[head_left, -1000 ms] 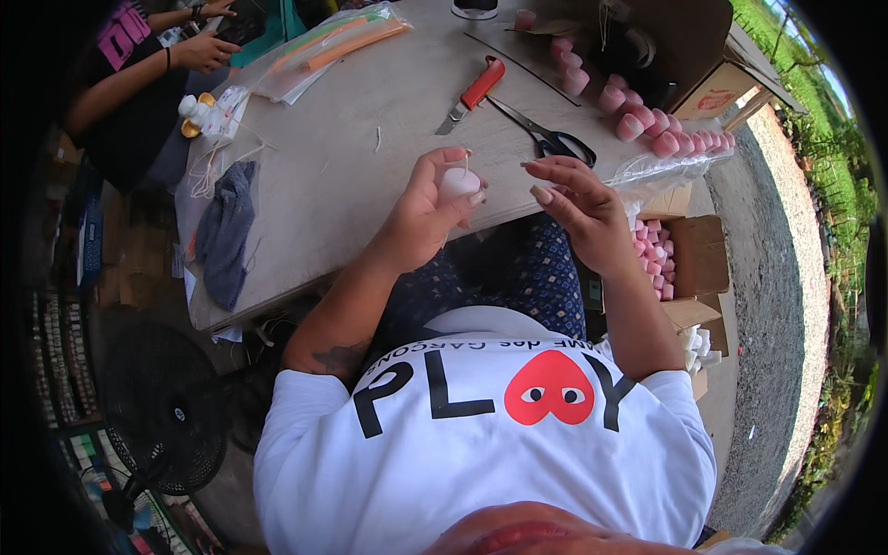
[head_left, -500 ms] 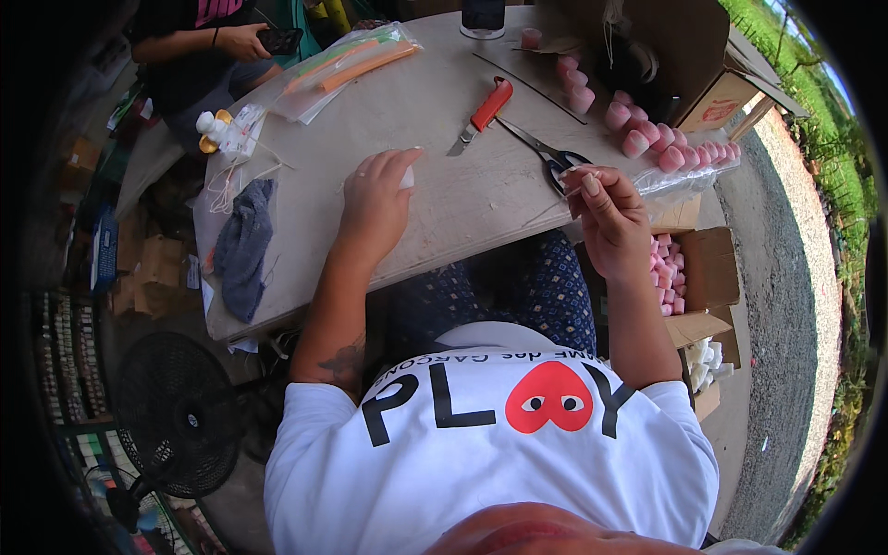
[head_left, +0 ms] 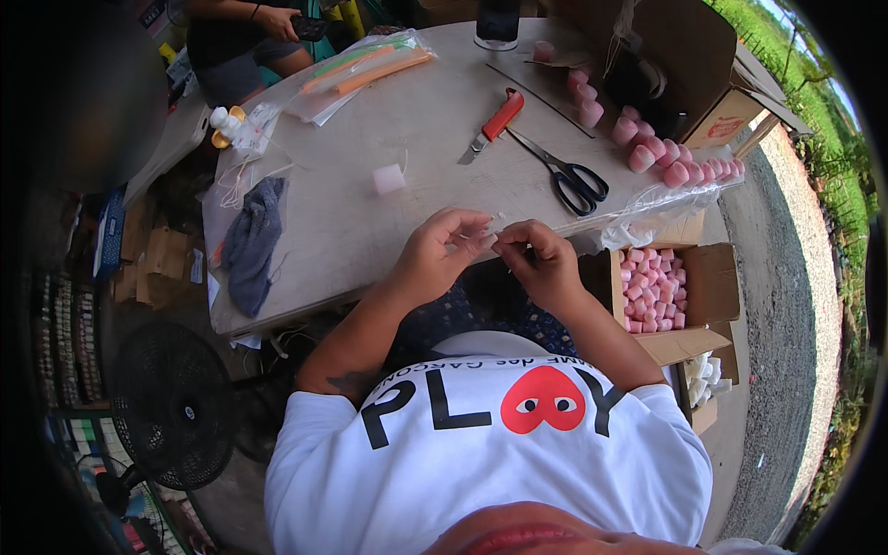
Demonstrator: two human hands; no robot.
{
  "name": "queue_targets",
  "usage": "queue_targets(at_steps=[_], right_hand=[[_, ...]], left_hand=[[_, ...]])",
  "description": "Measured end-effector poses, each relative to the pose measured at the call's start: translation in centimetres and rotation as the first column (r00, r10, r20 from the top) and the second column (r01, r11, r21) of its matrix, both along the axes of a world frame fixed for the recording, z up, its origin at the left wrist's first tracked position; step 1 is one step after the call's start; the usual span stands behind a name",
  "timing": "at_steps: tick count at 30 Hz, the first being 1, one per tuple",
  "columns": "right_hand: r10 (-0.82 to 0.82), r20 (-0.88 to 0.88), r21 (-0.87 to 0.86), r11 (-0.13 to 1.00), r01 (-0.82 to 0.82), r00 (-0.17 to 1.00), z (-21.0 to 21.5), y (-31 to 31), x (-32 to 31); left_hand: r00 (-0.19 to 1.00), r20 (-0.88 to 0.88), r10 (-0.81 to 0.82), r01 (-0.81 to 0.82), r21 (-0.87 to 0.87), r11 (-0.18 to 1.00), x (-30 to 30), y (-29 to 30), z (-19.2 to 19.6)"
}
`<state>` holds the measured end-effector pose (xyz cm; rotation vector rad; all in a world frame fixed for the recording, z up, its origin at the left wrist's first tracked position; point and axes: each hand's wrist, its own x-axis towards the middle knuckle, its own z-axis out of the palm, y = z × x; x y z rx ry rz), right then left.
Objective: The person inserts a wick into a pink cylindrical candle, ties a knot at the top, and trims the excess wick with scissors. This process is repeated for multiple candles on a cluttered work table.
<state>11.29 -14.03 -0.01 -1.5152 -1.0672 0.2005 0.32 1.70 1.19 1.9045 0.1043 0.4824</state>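
Note:
My left hand [head_left: 442,252] and my right hand [head_left: 544,265] meet fingertip to fingertip at the table's near edge. Both are closed in a pinch; what lies between the fingers is too small to make out, though a thin pale bit shows by the right fingers. Beyond the left hand, a pale pink candle [head_left: 389,178] with a white wick lies on the table. A pair of black-handled scissors [head_left: 580,188] rests open past my right hand. Left of it is a red-handled utility knife [head_left: 500,117] with its blade out.
Pink candles [head_left: 641,158] line the table's right side, beside a cardboard box. An open carton [head_left: 650,294] of pink pieces stands below. A grey cloth [head_left: 252,248] and plastic-wrapped orange sticks [head_left: 382,71] lie left. A black fan [head_left: 176,407] stands lower left; another person holds a phone.
My left hand has left the candle, which now lies uncovered, and moved right and nearer. My right hand has come left from beside the scissors, so the fingertips of both meet.

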Motion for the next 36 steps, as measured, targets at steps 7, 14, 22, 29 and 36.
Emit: queue_targets(at_steps=[7, 14, 22, 29, 36], right_hand=[[-0.060, -0.180, -0.020, 0.998, 0.057, 0.982, 0.3, -1.4, -0.3], [-0.078, 0.276, 0.050, 0.996, 0.067, 0.958, 1.7, -1.6, 0.3], [0.002, 0.174, 0.031, 0.999, -0.008, 0.985, 2.4, -0.9, 0.6], [-0.031, 0.150, -0.073, 0.996, 0.043, 0.988, 2.9, -2.5, 0.9], [0.007, 0.171, -0.078, 0.997, 0.006, 0.985, 2.6, -2.2, 1.3]], left_hand=[[0.956, 0.289, -0.048, -0.039, 0.288, 0.957, 1.5, -1.6, 0.2], [0.919, 0.391, -0.053, -0.138, 0.446, 0.884, 2.4, -2.3, 0.3], [0.905, 0.406, -0.126, -0.139, 0.563, 0.815, 1.6, -1.2, 1.1], [0.876, 0.439, -0.201, -0.094, 0.563, 0.821, 3.0, -1.3, 0.7], [0.896, 0.397, -0.198, -0.047, 0.527, 0.848, 2.8, -0.9, 1.5]])
